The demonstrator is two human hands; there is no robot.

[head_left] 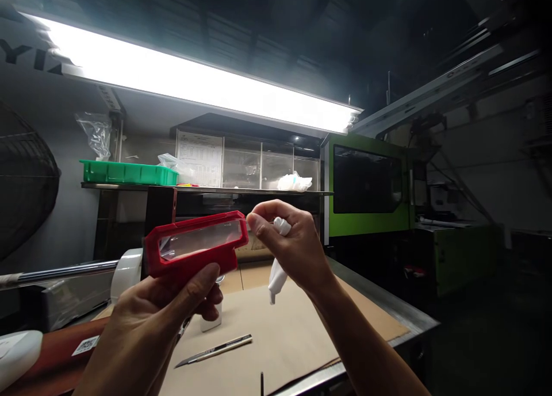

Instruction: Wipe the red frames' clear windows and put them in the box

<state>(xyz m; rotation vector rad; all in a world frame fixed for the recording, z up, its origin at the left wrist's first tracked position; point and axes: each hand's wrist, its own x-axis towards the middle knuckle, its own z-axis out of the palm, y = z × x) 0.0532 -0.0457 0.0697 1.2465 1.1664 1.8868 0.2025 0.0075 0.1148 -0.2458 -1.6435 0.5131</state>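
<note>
Gripping red frame (pixel 200 261): left hand (pixel 170 301), thumb near side. Right hand (pixel 299 246): thumb and first finger pinched close by frame's right end, maybe touching, hard to see. Rest of right fingers curled round white thing (pixel 278 275), thin end down. Frame up above table (pixel 416 321), clear window in middle. Knife (pixel 215 350) below, on brown sheet (pixel 263 324). Green tray (pixel 129 175) behind, on shelf (pixel 241 191).
</note>
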